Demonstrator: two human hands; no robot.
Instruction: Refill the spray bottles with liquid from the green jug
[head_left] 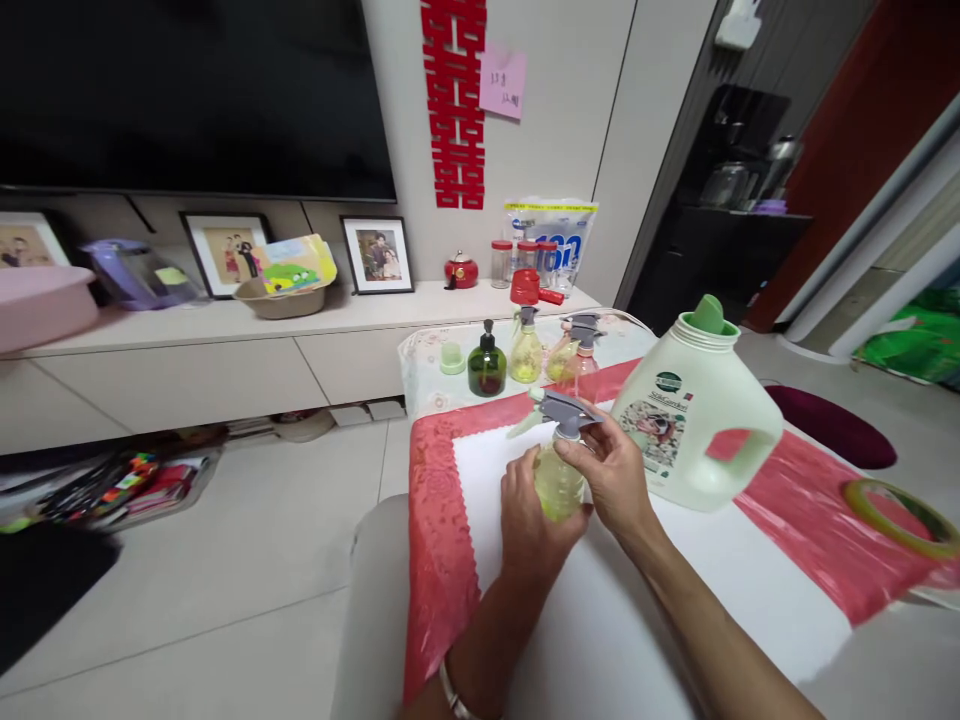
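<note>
In the middle of the view I hold a clear spray bottle (pixel 559 485) with yellowish liquid in it. My left hand (pixel 529 515) is wrapped round the bottle's body. My right hand (pixel 611 470) grips its neck just under the grey trigger head (pixel 568 412), which sits on top with its nozzle toward the left. Right beside stands a large pale green detergent jug (pixel 694 410) with a green spout (pixel 709 315) in its uncapped mouth. Behind are a dark green pump bottle (pixel 487 365), a yellow spray bottle (pixel 526 355) and a pinkish spray bottle (pixel 581 365).
A white sheet (pixel 765 570) and red plastic cover (pixel 435 520) lie on the table. A roll of tape (pixel 904 515) is at the right edge, a light green cap (pixel 452 358) at the back left. Beyond stands a cabinet (pixel 352 365) with framed photos and a red teapot (pixel 460 270).
</note>
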